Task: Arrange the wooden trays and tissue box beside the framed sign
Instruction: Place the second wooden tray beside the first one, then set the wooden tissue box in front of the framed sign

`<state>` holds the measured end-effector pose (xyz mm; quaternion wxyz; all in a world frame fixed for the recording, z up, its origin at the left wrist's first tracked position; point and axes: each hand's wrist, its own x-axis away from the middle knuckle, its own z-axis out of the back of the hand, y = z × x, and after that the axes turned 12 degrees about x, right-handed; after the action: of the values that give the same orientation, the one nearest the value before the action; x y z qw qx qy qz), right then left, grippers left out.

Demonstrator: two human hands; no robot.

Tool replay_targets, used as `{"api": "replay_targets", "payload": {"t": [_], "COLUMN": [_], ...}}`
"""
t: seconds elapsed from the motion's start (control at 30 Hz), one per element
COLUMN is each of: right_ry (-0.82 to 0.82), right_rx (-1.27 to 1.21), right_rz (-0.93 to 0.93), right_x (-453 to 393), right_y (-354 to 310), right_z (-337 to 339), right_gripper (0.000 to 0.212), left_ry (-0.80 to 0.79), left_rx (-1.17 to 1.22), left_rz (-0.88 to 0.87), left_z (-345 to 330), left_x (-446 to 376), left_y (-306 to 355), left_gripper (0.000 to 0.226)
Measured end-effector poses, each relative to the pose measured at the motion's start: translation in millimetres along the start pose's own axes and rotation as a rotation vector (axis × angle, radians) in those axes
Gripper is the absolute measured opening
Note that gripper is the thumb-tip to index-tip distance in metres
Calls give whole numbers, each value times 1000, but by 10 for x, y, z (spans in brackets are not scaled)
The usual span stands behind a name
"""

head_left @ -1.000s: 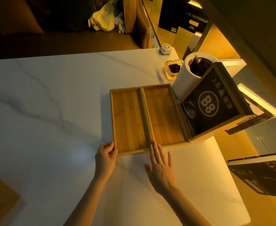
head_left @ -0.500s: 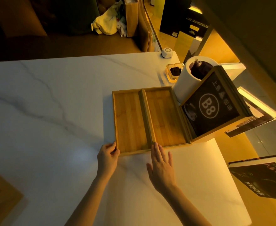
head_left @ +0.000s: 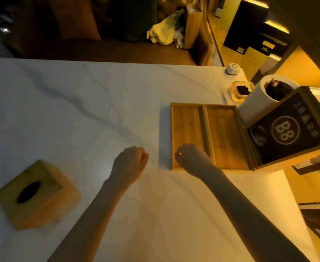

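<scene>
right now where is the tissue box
In the head view the tissue box sits at the table's near-left, left of the left hand, far from the trays.

A white marble table (head_left: 80,110) with grey veins carries everything. Two wooden trays (head_left: 210,137) lie flat side by side, touching along their long edges, near its right side. Just beside them on the right stands a framed sign (head_left: 289,129) marked B8, tilted, with a white cylinder (head_left: 259,103) behind it. A small glass dish (head_left: 241,90) and a white round gadget (head_left: 233,68) sit near the far right corner. A wooden tissue box (head_left: 36,195) sits well apart, at the near left.
</scene>
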<state>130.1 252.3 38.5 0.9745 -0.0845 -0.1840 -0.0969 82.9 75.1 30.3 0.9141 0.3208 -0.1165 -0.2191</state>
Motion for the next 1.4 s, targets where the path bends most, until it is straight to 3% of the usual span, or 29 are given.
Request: {"api": "replay_targets", "payload": {"t": [0.17, 0.3, 0.43, 0.57, 0.67, 0.73, 0.8, 0.87, 0.97, 1.2, 1.4], "right_ry": [289, 362, 343, 138, -96, -197, -240, -247, -235, -160, -26], "right_rx": [-39, -133, -273, -389, -573, -690, -751, -778, -782, -772, -798], "right_rz": [271, 391, 382, 346, 253, 172, 118, 84, 69, 60, 31], "right_x": [-69, -109, -87, 18, 95, 130, 157, 179, 190, 186, 230], "right_y": [-892, -1582, -2167, -2531, -2686, -2751, -2801, -2841, -2873, -2863, -2592], "right_z": [146, 123, -150, -579, -881, -1020, -1110, -1153, -1218, -1143, -878], "right_gripper": [32, 29, 35, 54, 67, 69, 68, 69, 79, 39, 34], "left_ry": [218, 439, 589, 553, 493, 464, 433, 443, 507, 526, 531], "left_rx": [-41, -13, 24, 142, 468, 696, 906, 1052, 1023, 820, 885], "left_rz": [-41, -41, 25, 268, 499, 608, 654, 663, 709, 691, 570], "left_z": [745, 1174, 1388, 1375, 1345, 1321, 1301, 1285, 1294, 1303, 1359], "left_x": [375, 758, 1108, 1376, 1459, 1482, 1494, 1485, 1439, 1336, 1133], "left_y": [-456, -918, -1445, -1923, -2130, -2225, -2265, -2269, -2281, -2210, -1864], "left_gripper": [27, 26, 30, 53, 68, 66, 49, 37, 37, 35, 33]}}
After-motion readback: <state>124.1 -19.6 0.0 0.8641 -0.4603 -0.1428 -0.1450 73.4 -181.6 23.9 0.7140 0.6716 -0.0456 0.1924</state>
